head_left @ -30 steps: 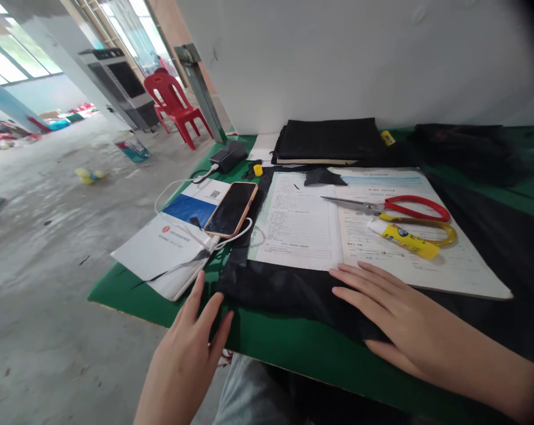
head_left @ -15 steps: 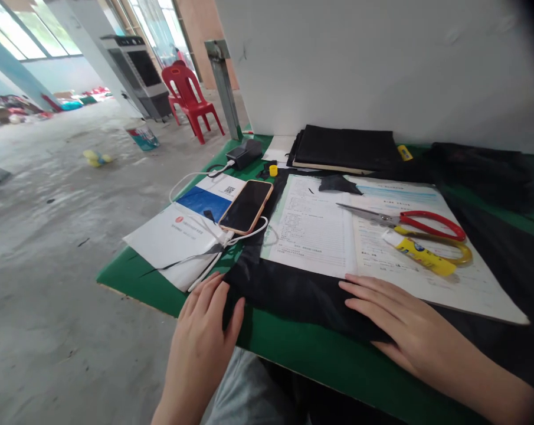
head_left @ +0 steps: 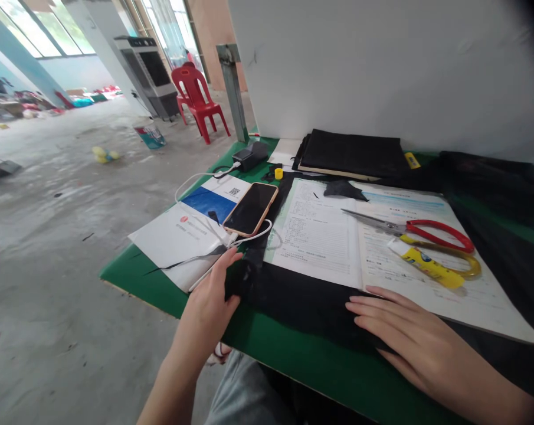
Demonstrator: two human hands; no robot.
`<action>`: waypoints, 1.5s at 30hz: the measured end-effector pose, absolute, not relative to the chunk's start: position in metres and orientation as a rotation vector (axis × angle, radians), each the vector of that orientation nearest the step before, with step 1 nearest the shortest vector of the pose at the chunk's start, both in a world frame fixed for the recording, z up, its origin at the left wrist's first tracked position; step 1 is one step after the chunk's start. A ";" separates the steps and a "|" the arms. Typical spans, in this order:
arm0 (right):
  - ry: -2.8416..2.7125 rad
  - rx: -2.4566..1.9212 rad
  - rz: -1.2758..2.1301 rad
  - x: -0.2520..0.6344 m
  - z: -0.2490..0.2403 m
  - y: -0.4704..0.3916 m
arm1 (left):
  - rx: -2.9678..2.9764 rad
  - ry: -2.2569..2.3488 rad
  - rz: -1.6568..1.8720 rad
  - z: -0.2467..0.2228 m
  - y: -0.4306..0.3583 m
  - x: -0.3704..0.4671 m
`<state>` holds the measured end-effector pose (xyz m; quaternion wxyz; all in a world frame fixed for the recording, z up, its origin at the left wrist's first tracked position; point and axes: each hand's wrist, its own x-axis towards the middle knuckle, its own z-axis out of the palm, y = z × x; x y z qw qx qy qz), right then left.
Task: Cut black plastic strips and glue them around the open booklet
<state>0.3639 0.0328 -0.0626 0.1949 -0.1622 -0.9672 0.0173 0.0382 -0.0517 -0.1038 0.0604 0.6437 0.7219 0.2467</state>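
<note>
My left hand [head_left: 213, 295] is at the left end of a black cloth [head_left: 302, 298]. Its thumb and fingers are curved and spread apart, with the dark cloth edge between them; no firm grip shows. Flat on the cloth and the lower page edge, my right hand [head_left: 408, 330] has its fingers stretched out. An open book [head_left: 315, 236] lies on the cloth. Scissors [head_left: 395, 226] with one red and one yellow handle rest on its right page, beside a yellow glue tube [head_left: 430, 265]. A black cloth scrap [head_left: 344, 190] lies across the top of the pages.
A phone [head_left: 251, 209] with a white cable sits on a white and blue booklet [head_left: 191, 236]. Behind are a black adapter [head_left: 250, 154], a yellow cap [head_left: 278, 173] and a black-covered stack [head_left: 355, 152]. The green table [head_left: 138, 277] meets a white panel; red chairs [head_left: 198, 94] stand beyond.
My left hand has moved up and forward along the cloth's left end, its fingers more curved. My right hand stays flat on the cloth. The whole view has shifted slightly.
</note>
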 end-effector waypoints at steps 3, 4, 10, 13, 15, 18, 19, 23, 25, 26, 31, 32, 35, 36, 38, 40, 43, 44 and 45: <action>-2.683 -0.470 0.050 0.364 -0.065 0.032 | 2.070 2.109 0.588 -0.100 -0.045 0.030; -2.672 -0.474 0.052 0.365 -0.066 0.031 | 2.094 2.094 0.540 -0.099 -0.043 0.028; -2.643 -0.486 0.064 0.366 -0.069 0.029 | 2.223 1.992 0.455 -0.094 -0.034 0.025; -2.661 -0.471 0.070 0.368 -0.067 0.030 | 2.281 1.948 0.403 -0.093 -0.031 0.024; -2.668 -0.454 0.061 0.368 -0.066 0.031 | 2.290 1.939 0.382 -0.094 -0.030 0.023; -2.674 -0.446 0.056 0.368 -0.066 0.031 | 2.312 1.914 0.375 -0.093 -0.029 0.021; -2.673 -0.449 0.062 0.368 -0.066 0.031 | 2.324 1.903 0.379 -0.093 -0.029 0.021; -2.670 -0.451 0.090 0.368 -0.065 0.032 | 2.364 1.844 0.399 -0.090 -0.029 0.021; -2.672 -0.449 0.089 0.368 -0.064 0.032 | 2.370 1.831 0.411 -0.089 -0.030 0.021; -2.672 -0.448 0.083 0.368 -0.063 0.032 | 2.371 1.831 0.411 -0.089 -0.030 0.020; -2.688 -0.472 0.024 0.370 -0.062 0.031 | 2.385 1.824 0.349 -0.091 -0.030 0.019; -2.681 -0.490 0.018 0.371 -0.063 0.031 | 2.385 1.823 0.340 -0.090 -0.031 0.020; -2.651 -0.570 0.022 0.375 -0.070 0.030 | 2.378 1.844 0.336 -0.087 -0.031 0.023; -2.650 -0.599 0.022 0.376 -0.072 0.030 | 2.370 1.861 0.332 -0.085 -0.031 0.024; -2.652 -0.649 0.016 0.379 -0.076 0.030 | 2.361 1.894 0.303 -0.082 -0.031 0.030; -2.657 -0.668 0.001 0.381 -0.078 0.031 | 2.372 1.918 0.251 -0.078 -0.030 0.036; -2.661 -0.665 -0.009 0.383 -0.078 0.032 | 2.428 1.939 0.179 -0.072 -0.026 0.047; -2.660 -0.667 -0.005 0.383 -0.078 0.032 | 2.442 1.949 0.157 -0.070 -0.025 0.050; -2.654 -0.672 0.003 0.383 -0.077 0.033 | 2.450 1.958 0.131 -0.067 -0.023 0.053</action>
